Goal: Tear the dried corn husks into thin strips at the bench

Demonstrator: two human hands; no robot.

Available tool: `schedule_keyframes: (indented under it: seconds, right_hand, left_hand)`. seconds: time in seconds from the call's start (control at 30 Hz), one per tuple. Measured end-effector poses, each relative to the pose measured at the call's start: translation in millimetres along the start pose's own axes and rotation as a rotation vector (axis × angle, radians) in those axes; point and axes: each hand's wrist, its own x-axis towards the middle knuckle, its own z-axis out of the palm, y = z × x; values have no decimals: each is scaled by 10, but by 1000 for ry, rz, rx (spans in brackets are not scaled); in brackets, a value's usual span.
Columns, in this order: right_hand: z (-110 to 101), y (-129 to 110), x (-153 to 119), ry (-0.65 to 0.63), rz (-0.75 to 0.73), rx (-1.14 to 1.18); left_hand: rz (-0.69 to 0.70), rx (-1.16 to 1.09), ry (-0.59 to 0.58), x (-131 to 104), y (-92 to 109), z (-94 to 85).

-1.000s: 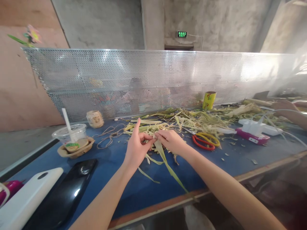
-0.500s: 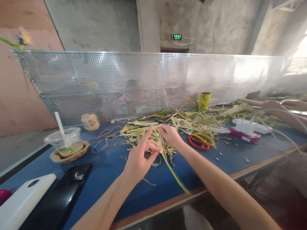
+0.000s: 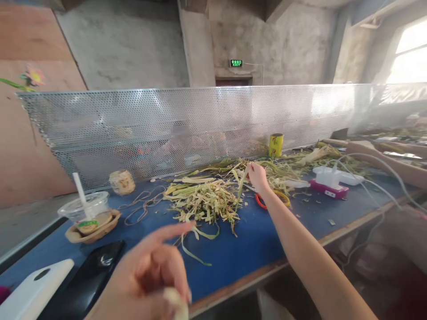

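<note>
My left hand [image 3: 150, 275] is close to the camera, a little blurred, with its index finger stretched forward. Its thumb and curled fingers pinch a pale piece of plant strip [image 3: 178, 303], partly cut off by the lower edge. Further off, my right hand [image 3: 257, 178] is closed on a green leaf strip [image 3: 241, 186] that hangs down at the right side of a heap of short plant pieces [image 3: 210, 200]. Loose curled leaf strips [image 3: 196, 255] lie in front of the heap. Just below my right wrist lie red-and-yellow-handled scissors [image 3: 260, 202], partly hidden by my forearm.
On the blue table [image 3: 233, 266] stand a lidded cup with a straw [image 3: 88, 211], a wrapped roll [image 3: 122, 182], string [image 3: 143, 206], two phones [image 3: 83, 280], a yellow can [image 3: 275, 145] and a charger [image 3: 328, 180]. A perforated screen [image 3: 150, 129] runs behind. Another person's arm [image 3: 383, 160] reaches in from the right.
My left hand has come back toward the camera, away from the heap, with a pale piece. My right hand has moved right and away with the leaf strip. The view has tilted up slightly.
</note>
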Motion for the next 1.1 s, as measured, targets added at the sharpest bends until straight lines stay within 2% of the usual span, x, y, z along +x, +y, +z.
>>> schedule_keyframes:
  seconds: [0.03, 0.1, 0.2, 0.33, 0.5, 0.63, 0.7, 0.83, 1.1]
  right_hand:
    - [38, -15, -18, -48, 1, 34]
    - [123, -58, -74, -149, -13, 101]
    - [212, -126, -168, -293, -54, 205]
    - [202, -215, -267, -440, -106, 374]
    - [178, -446, -461, -577, -103, 535]
    - [353, -669, -724, -790, -64, 522]
    - [467, -739, -851, -903, -42, 437]
    - [597, -764, -1010, -894, -96, 253]
    - [599, -686, -1024, -852, -163, 139]
  left_hand:
    - [-71, -58, 41, 133, 38, -30]
    - [-68, -68, 101, 432, 64, -67]
    - [-66, 18, 110, 825, -24, -93]
    - [-43, 44, 106, 1065, -268, -131]
    - [-28, 27, 192, 1043, -513, -186]
    - [-74, 10, 209, 994, -560, -189]
    - [-93, -4, 203, 981, -553, -184]
    - [-122, -37, 210, 958, -548, -174]
    - [-217, -99, 186, 933, -525, -128]
